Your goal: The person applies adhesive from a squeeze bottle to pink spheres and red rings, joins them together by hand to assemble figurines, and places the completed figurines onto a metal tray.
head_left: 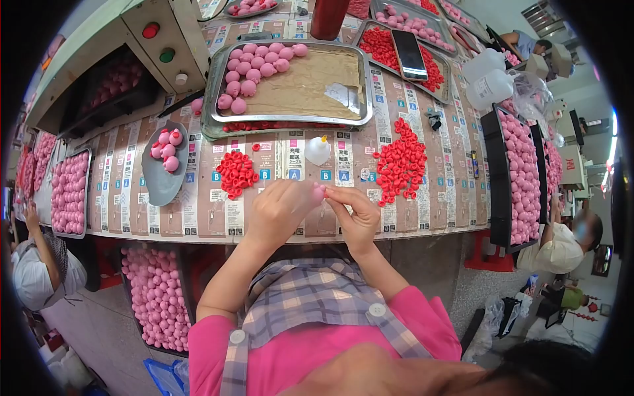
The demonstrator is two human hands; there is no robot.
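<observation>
Both hands meet above the table's front edge. My left hand has its fingers closed round a small pink ball, most of which they hide. My right hand pinches at the ball's right side, where a bit of red shows between thumb and forefinger. Just beyond them stands a white bottle with a yellow tip. One pile of small red rings lies to the left of the hands, and a larger pile of red rings to the right. Behind, a metal tray holds pink balls on its left part.
A grey plate bears a few pink-and-red balls. At the left is a machine with buttons. Black crates of pink balls stand right and below left. A phone rests over red rings. Other people sit at both sides.
</observation>
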